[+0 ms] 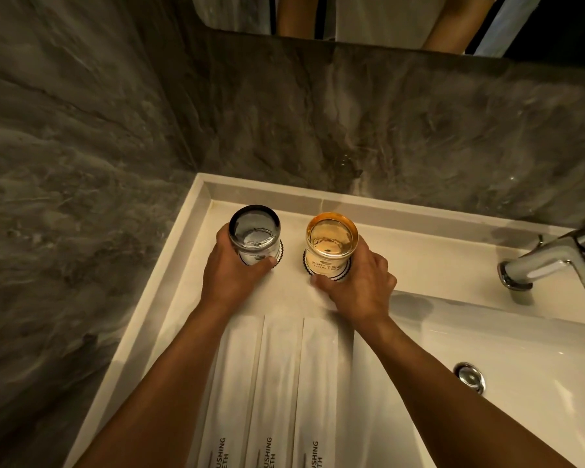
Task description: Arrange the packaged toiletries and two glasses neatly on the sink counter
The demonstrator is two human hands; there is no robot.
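A grey smoked glass (pixel 254 231) stands upright on a round scalloped coaster at the back left of the white sink counter (pixel 419 255). My left hand (pixel 232 268) is wrapped around its lower part. Beside it to the right, an amber glass (pixel 331 238) stands on its own coaster (pixel 328 270), gripped low by my right hand (pixel 358 285). Three long white toiletry packets (pixel 277 383) lie side by side in front of the glasses, running toward me, with dark print at their near ends. My forearms cross over parts of the outer packets.
A chrome faucet (pixel 547 261) stands at the right of the counter. The white basin (pixel 520 383) with its chrome overflow ring (pixel 470 378) lies to the right of the packets. Grey marble walls close in at the left and back. A mirror edge hangs above.
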